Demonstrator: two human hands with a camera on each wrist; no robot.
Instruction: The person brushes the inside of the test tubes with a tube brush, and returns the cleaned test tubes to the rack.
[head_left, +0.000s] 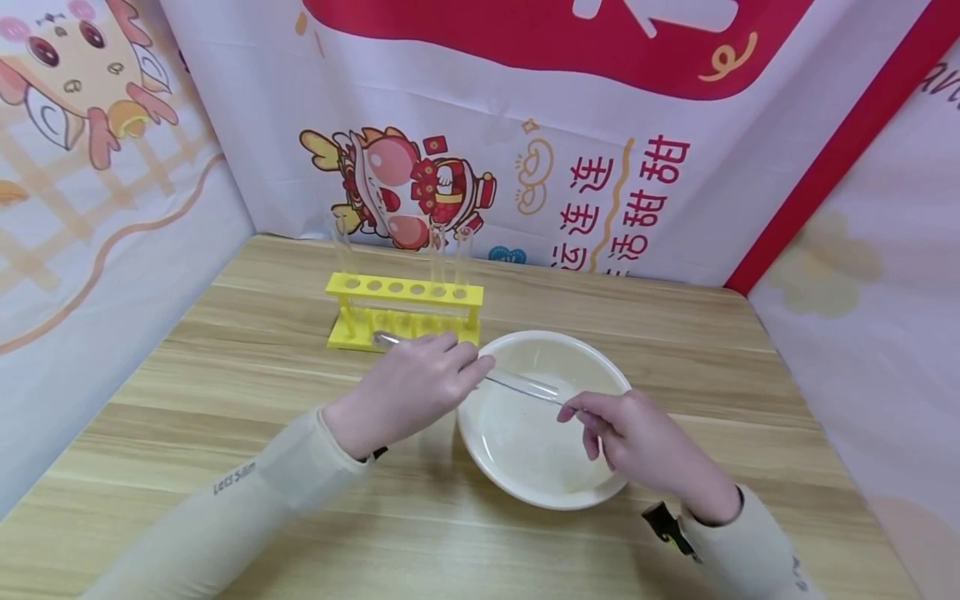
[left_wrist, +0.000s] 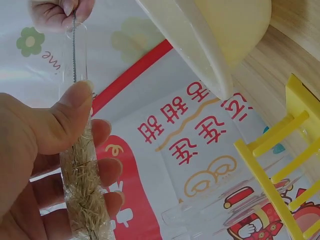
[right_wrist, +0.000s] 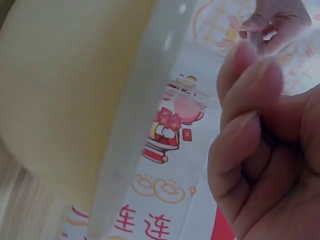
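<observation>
My left hand (head_left: 412, 387) grips a clear test tube (head_left: 525, 384) that lies slanted over a white bowl (head_left: 543, 500). In the left wrist view, brush bristles (left_wrist: 82, 187) fill the tube beneath the curled fingers, and a twisted wire stem (left_wrist: 74, 55) comes out of the tube's mouth. My right hand (head_left: 637, 442) pinches the end of that stem between thumb and fingers, above the bowl's right side. The right wrist view shows the right hand's curled fingers (right_wrist: 250, 90), but the stem is hidden there.
Behind the left hand stands a yellow rack (head_left: 405, 289) with several clear tubes (head_left: 438, 258) upright in it, left of the bowl. A printed cloth (head_left: 480, 108) hangs along the back and sides of the wooden table (head_left: 300, 533).
</observation>
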